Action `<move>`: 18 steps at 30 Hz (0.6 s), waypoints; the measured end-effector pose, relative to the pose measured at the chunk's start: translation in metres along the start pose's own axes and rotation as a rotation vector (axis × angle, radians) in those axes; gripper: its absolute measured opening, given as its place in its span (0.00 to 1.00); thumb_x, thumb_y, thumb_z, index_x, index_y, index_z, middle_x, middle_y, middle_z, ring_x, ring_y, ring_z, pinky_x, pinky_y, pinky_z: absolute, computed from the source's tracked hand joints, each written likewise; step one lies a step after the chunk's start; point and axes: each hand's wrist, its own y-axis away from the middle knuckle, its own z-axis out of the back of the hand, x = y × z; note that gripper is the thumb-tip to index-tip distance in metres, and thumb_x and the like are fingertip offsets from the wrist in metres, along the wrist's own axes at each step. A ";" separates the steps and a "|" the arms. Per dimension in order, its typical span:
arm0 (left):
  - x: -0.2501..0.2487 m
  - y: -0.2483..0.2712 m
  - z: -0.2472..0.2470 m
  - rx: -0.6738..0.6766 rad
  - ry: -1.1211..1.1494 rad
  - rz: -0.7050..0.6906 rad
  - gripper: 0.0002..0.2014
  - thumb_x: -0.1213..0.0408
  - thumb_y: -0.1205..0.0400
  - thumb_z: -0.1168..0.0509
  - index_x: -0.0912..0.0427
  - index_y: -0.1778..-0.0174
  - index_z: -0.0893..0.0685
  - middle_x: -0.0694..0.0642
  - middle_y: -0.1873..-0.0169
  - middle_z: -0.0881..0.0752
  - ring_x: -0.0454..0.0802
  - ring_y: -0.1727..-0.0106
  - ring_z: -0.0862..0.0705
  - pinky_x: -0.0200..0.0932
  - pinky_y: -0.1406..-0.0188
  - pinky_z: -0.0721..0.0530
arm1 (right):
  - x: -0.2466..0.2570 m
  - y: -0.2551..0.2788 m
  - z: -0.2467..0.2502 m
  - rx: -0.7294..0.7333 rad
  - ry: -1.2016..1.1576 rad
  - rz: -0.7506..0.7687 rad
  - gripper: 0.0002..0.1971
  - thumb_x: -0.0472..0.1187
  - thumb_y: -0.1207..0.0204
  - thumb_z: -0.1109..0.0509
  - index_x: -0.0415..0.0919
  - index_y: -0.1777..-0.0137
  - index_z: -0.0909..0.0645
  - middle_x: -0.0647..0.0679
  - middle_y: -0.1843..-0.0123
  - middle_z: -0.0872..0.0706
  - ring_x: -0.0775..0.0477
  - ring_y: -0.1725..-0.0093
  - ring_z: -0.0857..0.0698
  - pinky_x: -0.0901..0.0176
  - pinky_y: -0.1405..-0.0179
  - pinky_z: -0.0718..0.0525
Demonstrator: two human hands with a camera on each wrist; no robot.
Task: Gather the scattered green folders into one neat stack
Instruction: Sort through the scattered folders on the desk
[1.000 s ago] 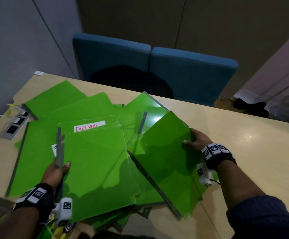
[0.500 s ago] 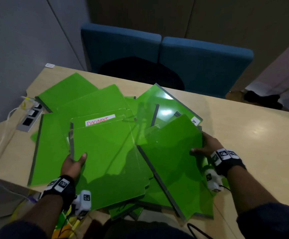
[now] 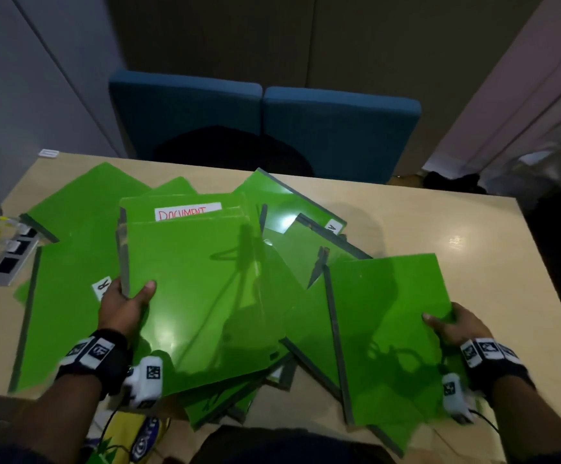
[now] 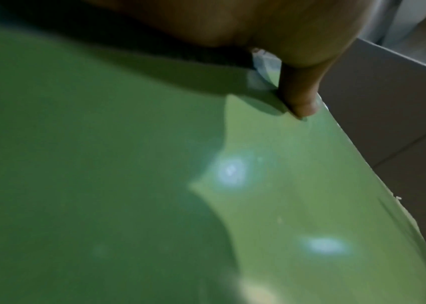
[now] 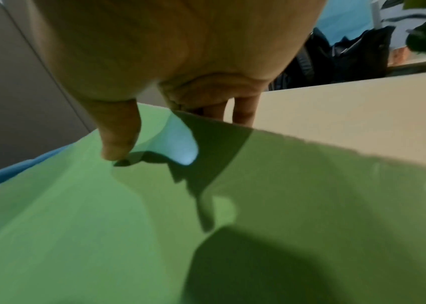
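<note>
Several green folders lie fanned over the wooden table [image 3: 439, 226]. My left hand [image 3: 128, 299] grips the left edge of a lifted bundle of folders [image 3: 202, 289], thumb on top [image 4: 301, 98]; the second one down bears a white DOCUMENT label [image 3: 187, 212]. My right hand [image 3: 453, 324] pinches the right edge of a single green folder [image 3: 389, 333], thumb on top [image 5: 119, 142] and fingers underneath. More folders [image 3: 81, 202] lie flat at the far left and behind [image 3: 285, 202].
Two blue chairs [image 3: 265, 122] stand beyond the table's far edge. A power socket panel [image 3: 11, 259] with cables sits at the table's left edge. A dark bag [image 3: 453, 182] lies on the floor at the right. Bare table shows on the right side.
My right hand has pulled its folder right and toward me, clear of the pile. My left hand's bundle has shifted slightly. The head view has tilted downward.
</note>
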 end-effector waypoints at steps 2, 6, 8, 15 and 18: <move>-0.016 0.005 -0.014 0.043 -0.029 -0.039 0.21 0.57 0.20 0.30 0.66 0.38 0.24 0.61 0.54 0.19 0.67 0.50 0.19 0.53 0.54 0.23 | 0.012 0.007 -0.011 0.018 0.017 0.069 0.29 0.60 0.25 0.28 0.44 0.29 0.23 0.39 0.39 0.12 0.41 0.53 0.14 0.52 0.50 0.16; -0.038 0.020 -0.044 0.116 -0.081 -0.070 0.25 0.59 0.20 0.30 0.67 0.31 0.26 0.62 0.45 0.19 0.63 0.43 0.21 0.58 0.43 0.23 | 0.034 0.020 -0.019 -0.011 0.108 0.148 0.22 0.60 0.22 0.34 0.47 0.35 0.19 0.42 0.46 0.10 0.41 0.53 0.14 0.55 0.55 0.19; -0.036 0.021 -0.054 0.141 -0.110 -0.078 0.28 0.58 0.21 0.29 0.68 0.29 0.27 0.66 0.37 0.19 0.66 0.36 0.22 0.60 0.36 0.24 | 0.038 0.026 -0.010 -0.032 0.079 0.138 0.19 0.56 0.21 0.32 0.44 0.38 0.17 0.41 0.47 0.10 0.41 0.54 0.16 0.55 0.55 0.20; -0.026 0.021 -0.070 0.168 -0.076 -0.011 0.29 0.56 0.24 0.26 0.66 0.31 0.25 0.66 0.37 0.18 0.69 0.36 0.20 0.63 0.35 0.22 | 0.021 0.040 0.055 -0.136 -0.086 0.212 0.17 0.48 0.18 0.33 0.37 0.38 0.17 0.36 0.45 0.11 0.37 0.50 0.14 0.48 0.49 0.19; -0.025 0.019 -0.073 0.177 -0.064 0.007 0.30 0.55 0.24 0.26 0.64 0.29 0.26 0.66 0.35 0.18 0.68 0.36 0.20 0.64 0.34 0.22 | 0.018 0.042 0.083 -0.183 -0.209 0.218 0.16 0.46 0.18 0.32 0.38 0.37 0.17 0.36 0.47 0.10 0.37 0.51 0.12 0.40 0.44 0.16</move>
